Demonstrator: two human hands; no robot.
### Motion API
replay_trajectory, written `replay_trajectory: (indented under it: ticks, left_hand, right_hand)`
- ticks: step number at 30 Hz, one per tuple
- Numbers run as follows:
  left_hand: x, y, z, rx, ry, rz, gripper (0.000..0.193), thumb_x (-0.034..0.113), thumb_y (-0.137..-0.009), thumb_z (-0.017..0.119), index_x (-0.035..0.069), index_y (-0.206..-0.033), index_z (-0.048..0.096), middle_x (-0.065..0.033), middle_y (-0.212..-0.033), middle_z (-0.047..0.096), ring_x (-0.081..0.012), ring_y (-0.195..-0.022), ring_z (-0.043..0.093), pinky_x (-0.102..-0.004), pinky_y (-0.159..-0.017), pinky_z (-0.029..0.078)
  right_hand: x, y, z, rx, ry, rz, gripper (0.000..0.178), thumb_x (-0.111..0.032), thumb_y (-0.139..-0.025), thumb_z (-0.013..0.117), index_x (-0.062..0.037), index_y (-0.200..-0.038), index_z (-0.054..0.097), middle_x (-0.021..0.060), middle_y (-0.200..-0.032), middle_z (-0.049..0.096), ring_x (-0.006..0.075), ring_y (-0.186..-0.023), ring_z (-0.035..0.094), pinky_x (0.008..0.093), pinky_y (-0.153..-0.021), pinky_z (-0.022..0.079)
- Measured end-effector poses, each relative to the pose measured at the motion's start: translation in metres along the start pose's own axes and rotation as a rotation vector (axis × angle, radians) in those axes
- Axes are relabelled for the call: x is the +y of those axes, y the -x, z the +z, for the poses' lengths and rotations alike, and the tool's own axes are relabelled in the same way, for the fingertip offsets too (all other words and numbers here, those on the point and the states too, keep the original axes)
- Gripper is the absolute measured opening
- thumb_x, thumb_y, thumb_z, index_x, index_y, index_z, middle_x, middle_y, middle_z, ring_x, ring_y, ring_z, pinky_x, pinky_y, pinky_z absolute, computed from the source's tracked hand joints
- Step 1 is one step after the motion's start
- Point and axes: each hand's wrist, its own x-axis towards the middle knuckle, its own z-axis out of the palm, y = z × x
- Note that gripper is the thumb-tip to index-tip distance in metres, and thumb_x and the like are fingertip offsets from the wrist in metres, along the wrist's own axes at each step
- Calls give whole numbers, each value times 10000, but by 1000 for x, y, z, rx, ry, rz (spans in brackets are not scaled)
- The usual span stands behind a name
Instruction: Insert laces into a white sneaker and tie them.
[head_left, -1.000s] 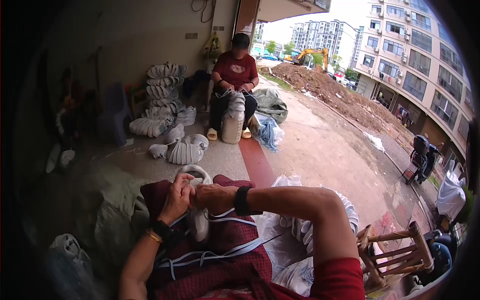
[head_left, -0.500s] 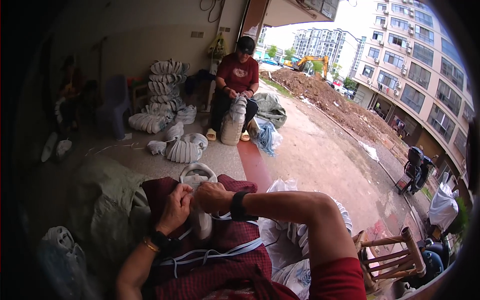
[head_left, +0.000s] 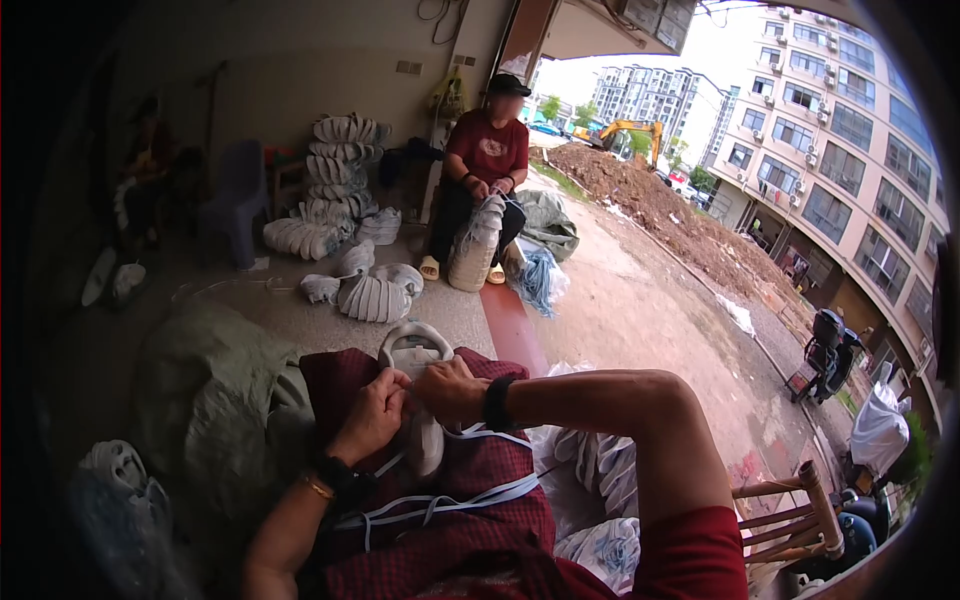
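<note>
Your left hand [head_left: 375,412] is in tight, thumb and fingers pinched on the left edge of the pale shoe upper [head_left: 428,448]. In comes your right hand [head_left: 450,391] from the opposite side, curled over, knuckles up, fingertips hidden: can't tell how firmly it closes or on what. The upper sits right between both hands, its rounded collar [head_left: 415,328] just beyond the grip. Nearer you, flat laces [head_left: 500,491] cross the checked cloth [head_left: 490,462].
</note>
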Motion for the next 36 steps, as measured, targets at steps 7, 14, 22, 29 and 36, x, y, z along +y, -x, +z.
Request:
replay_trajectory:
  ticks: [7,14,22,29,36]
  left_hand:
    - [-1,-4,-4,12,-56,72,128,-17,-930,488,-33,-1047,536,-183,-794,669,-243,-746,694,-350,-686,537]
    - [0,-2,-3,-86,104,-85,85,11,-951,509,-26,-1023,535,-137,-798,687,-181,-720,683,-317,-664,538]
    - [3,-3,-13,-137,142,-143,117,50,-969,512,-17,-1029,588,-76,-834,706,-93,-702,643,-253,-660,533]
    - [170,24,-11,-546,570,52,101,107,-1000,576,42,-1022,651,-92,-843,721,-31,-560,520,-191,-526,423]
    - [104,-11,0,143,528,-235,198,151,-961,638,-11,-1060,693,-45,-964,717,-29,-617,560,-170,-545,419]
  right_hand:
    - [-17,-6,-7,-186,2,223,169,-225,-764,694,-61,-807,701,173,-840,670,363,-846,639,591,-652,418]
    - [8,-9,-5,226,-49,281,225,-282,-726,705,-62,-772,691,135,-890,665,330,-957,583,548,-716,426]
    - [59,-10,-109,647,-685,318,296,-228,-846,631,61,-798,671,67,-655,618,106,-607,553,309,-567,427]
    - [20,36,-84,517,-959,204,220,-163,-879,617,10,-895,751,25,-797,695,68,-792,579,263,-721,435]
    - [3,41,-84,647,-1136,138,196,-143,-921,632,10,-909,755,10,-820,684,61,-753,560,235,-696,419]
